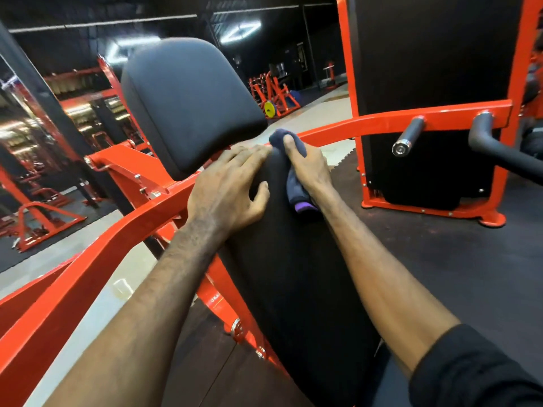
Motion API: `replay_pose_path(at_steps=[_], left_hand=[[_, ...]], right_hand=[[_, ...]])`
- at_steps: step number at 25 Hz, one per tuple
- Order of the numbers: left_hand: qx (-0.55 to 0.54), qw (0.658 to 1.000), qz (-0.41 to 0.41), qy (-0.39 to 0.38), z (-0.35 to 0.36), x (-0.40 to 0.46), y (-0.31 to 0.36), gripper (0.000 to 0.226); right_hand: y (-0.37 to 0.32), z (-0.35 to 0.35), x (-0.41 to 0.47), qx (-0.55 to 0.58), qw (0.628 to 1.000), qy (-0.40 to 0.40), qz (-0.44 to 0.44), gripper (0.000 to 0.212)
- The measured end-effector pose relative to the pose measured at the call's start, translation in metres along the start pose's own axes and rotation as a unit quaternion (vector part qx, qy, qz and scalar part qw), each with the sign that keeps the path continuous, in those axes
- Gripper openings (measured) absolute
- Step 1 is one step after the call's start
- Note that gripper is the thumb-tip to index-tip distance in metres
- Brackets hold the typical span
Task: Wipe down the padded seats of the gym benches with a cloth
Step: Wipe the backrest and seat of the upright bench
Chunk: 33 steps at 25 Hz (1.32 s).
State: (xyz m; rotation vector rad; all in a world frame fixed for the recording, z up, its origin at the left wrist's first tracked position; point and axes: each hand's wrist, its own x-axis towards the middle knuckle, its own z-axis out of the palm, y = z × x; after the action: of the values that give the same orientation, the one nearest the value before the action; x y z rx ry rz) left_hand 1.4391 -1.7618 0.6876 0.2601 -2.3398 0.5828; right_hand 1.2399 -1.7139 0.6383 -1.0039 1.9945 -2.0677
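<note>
On the far end of the long black seat pad (pixel 293 274), a dark blue cloth (pixel 283 139) with a purple edge is bunched under the right hand (pixel 308 165), whose fingers curl around it, thumb pressing on top. Beside it, the left hand (pixel 232 189) lies flat on the pad, fingers straight and spread. Just beyond stands the tilted black back pad (pixel 188 104), carried on the red frame (pixel 88 274). Farther right, a grey handle (pixel 408 136) projects from the frame.
</note>
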Motion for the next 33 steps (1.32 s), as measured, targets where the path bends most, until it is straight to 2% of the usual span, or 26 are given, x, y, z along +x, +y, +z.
replay_pose_path(at_steps=[3, 6, 10, 14, 15, 17, 20, 22, 25, 27, 30, 31, 33], left_hand=[[-0.115, 0.992, -0.056, 0.017, -0.007, 0.0, -0.003, 0.087], [-0.236, 0.965, -0.061, 0.099, -0.01, 0.002, -0.003, 0.071], [-0.35, 0.923, -0.095, 0.131, -0.012, 0.011, -0.005, 0.049], [-0.348, 0.916, -0.136, 0.149, -0.028, 0.016, 0.007, 0.027], [-0.331, 0.923, -0.135, 0.144, -0.036, 0.021, 0.009, 0.025], [-0.28, 0.941, -0.116, 0.151, -0.054, 0.032, 0.005, 0.021], [-0.275, 0.942, -0.114, 0.155, -0.076, 0.039, -0.019, 0.02], [-0.234, 0.959, -0.089, 0.13, -0.079, 0.029, -0.022, 0.018], [-0.242, 0.962, -0.073, 0.1, -0.077, 0.026, -0.018, 0.018], [-0.244, 0.965, -0.068, 0.075, -0.08, 0.025, -0.018, 0.019], [-0.274, 0.956, -0.078, 0.065, -0.087, 0.024, -0.022, 0.021], [-0.292, 0.95, -0.088, 0.062, -0.088, 0.024, -0.021, 0.022], [-0.296, 0.95, -0.091, 0.04, -0.088, 0.026, -0.02, 0.022]], right_hand=[[-0.026, 0.008, 0.008, -0.022, 0.997, -0.022, -0.071, 0.052], [-0.025, 0.008, -0.001, -0.04, 0.988, -0.005, -0.152, 0.054], [-0.028, 0.015, -0.019, -0.064, 0.947, -0.005, -0.314, 0.037], [-0.034, 0.02, -0.032, -0.087, 0.92, -0.006, -0.382, 0.035], [-0.031, 0.019, -0.031, -0.084, 0.917, -0.01, -0.39, 0.036], [-0.031, 0.015, -0.025, -0.084, 0.921, -0.024, -0.379, 0.036], [-0.045, 0.02, -0.03, -0.102, 0.928, 0.015, -0.359, 0.03], [-0.051, 0.04, -0.058, -0.117, 0.894, 0.004, -0.432, 0.021], [-0.054, 0.051, -0.078, -0.149, 0.845, -0.047, -0.511, 0.035], [-0.054, 0.041, -0.064, -0.153, 0.842, -0.062, -0.513, 0.039], [-0.054, 0.045, -0.067, -0.17, 0.866, -0.011, -0.47, 0.035], [-0.053, 0.053, -0.078, -0.182, 0.857, 0.001, -0.481, 0.034], [-0.047, 0.063, -0.1, -0.215, 0.807, -0.022, -0.55, 0.029]])
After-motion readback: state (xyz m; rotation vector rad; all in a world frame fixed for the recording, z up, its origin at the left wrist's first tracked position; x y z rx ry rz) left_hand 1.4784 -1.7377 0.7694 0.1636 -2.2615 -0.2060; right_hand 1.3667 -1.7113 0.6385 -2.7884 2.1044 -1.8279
